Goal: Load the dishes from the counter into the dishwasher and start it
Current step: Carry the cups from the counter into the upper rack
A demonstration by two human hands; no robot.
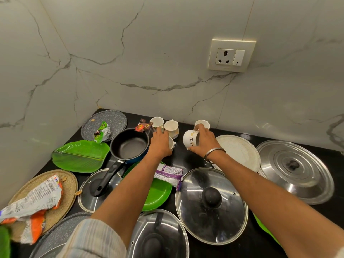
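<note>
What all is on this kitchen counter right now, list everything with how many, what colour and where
cups: five, white, back centre; one tilted in the right hand
saucepan: one, black inside, blue outside, left of the cups
glass lids: three, black knobs, front
steel lid: one, silver, right
white plate: one, beside the steel lid
green plate: one, centre
leaf plate: one, green, left
speckled plates: two, grey, back left and front left
woven mat: one, tan, left
wrappers: several, mixed colours, scattered
socket: one, cream, wall
hands: left hand on a cup, right hand holding a cup
</note>
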